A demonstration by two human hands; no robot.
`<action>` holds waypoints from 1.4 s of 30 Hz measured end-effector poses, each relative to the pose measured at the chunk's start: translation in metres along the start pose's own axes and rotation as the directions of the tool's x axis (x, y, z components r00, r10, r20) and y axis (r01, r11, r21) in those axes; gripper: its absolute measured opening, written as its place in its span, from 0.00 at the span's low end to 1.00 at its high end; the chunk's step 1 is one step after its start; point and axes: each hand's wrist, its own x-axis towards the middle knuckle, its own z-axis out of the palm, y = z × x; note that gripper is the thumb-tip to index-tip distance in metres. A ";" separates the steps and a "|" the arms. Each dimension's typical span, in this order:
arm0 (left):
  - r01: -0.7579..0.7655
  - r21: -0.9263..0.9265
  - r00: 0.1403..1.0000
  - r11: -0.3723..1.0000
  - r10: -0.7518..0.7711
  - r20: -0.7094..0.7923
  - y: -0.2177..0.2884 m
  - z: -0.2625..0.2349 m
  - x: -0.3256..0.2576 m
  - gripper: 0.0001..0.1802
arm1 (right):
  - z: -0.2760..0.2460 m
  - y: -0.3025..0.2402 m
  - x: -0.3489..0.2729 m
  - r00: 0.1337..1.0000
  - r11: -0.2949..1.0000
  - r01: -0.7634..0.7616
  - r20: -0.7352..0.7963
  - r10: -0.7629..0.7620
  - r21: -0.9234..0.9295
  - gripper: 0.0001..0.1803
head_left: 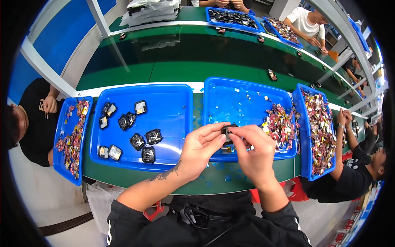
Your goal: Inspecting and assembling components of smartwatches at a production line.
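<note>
Both hands meet over the near edge of the right-hand blue tray (230, 88). My left hand (199, 150) pinches a small black watch case (226, 131) from the left. On its other side, the fingers of my right hand (256, 149) are closed on the same case; part of it is hidden behind the fingertips. Under the hands, the tray holds bits of blue film and, at its right end, a heap of small red, yellow and silver electronic parts (279, 125). In the left-hand blue tray (168, 107) lie several black watch cases (153, 136), some showing pale inner sides.
Narrow blue bins of small parts flank the trays: one at left (61, 123), one at right (305, 136). Beyond runs a green conveyor belt (173, 66) carrying a few loose parts. Co-workers sit at left, right and across. Film scraps dot the green table edge (222, 181).
</note>
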 end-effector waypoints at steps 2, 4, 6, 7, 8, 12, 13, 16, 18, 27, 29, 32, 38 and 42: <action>-0.030 0.021 0.999 0.999 0.029 0.018 0.002 0.000 0.001 0.20 | 0.002 -0.001 0.000 1.000 0.999 -0.029 -0.011 0.029 0.014 0.07; -0.094 0.168 0.995 0.981 0.089 0.040 0.006 0.000 0.000 0.21 | 0.003 -0.003 -0.002 0.998 0.998 -0.063 -0.017 0.063 0.031 0.07; -0.100 0.188 0.995 0.977 0.100 0.008 0.008 -0.002 0.000 0.20 | 0.003 -0.008 -0.004 0.971 0.964 -0.241 0.014 0.241 0.111 0.07; -0.112 0.207 0.993 0.972 0.118 -0.018 0.008 -0.001 0.001 0.20 | 0.003 -0.006 -0.005 0.970 0.964 -0.241 0.017 0.241 0.112 0.07; -0.111 0.206 0.993 0.972 0.118 -0.021 0.007 -0.001 0.001 0.20 | 0.002 -0.002 -0.008 0.962 0.938 -0.272 0.047 0.268 0.214 0.07; -0.110 0.080 0.994 0.991 0.111 -0.006 0.001 0.000 0.003 0.17 | 0.006 -0.004 -0.008 0.931 0.855 -0.358 0.081 0.355 0.376 0.05; -0.104 0.063 0.995 0.993 0.103 0.011 0.000 -0.001 0.003 0.17 | 0.006 -0.006 -0.007 0.930 0.853 -0.362 0.082 0.358 0.377 0.05; -0.115 0.059 0.993 0.992 0.115 0.008 -0.002 -0.001 0.001 0.17 | 0.006 -0.009 -0.004 0.940 0.901 -0.339 0.055 0.337 0.272 0.04; -0.109 0.044 0.994 0.993 0.109 0.008 -0.003 -0.001 0.001 0.17 | 0.006 -0.010 -0.003 0.951 0.931 -0.307 0.037 0.306 0.195 0.04; -0.123 0.090 0.992 0.988 0.120 0.036 -0.006 -0.002 0.001 0.17 | 0.003 -0.006 -0.002 0.951 0.921 -0.307 0.058 0.303 0.239 0.04; -0.131 0.102 0.991 0.986 0.126 0.049 -0.007 -0.002 0.000 0.17 | 0.000 -0.007 0.001 0.961 0.945 -0.277 0.062 0.270 0.173 0.05; -0.145 0.084 0.988 0.986 0.140 0.061 -0.008 -0.004 -0.001 0.17 | -0.005 -0.008 0.003 0.986 0.987 -0.158 0.049 0.157 0.023 0.06; -0.166 0.151 0.984 0.974 0.154 0.087 -0.007 -0.003 -0.003 0.16 | -0.012 -0.009 0.000 1.000 0.994 0.004 -0.013 -0.005 -0.105 0.10; -0.167 0.153 0.982 0.974 0.151 0.111 -0.005 -0.002 -0.003 0.16 | -0.011 -0.008 0.002 0.991 0.999 -0.036 -0.126 0.040 0.037 0.17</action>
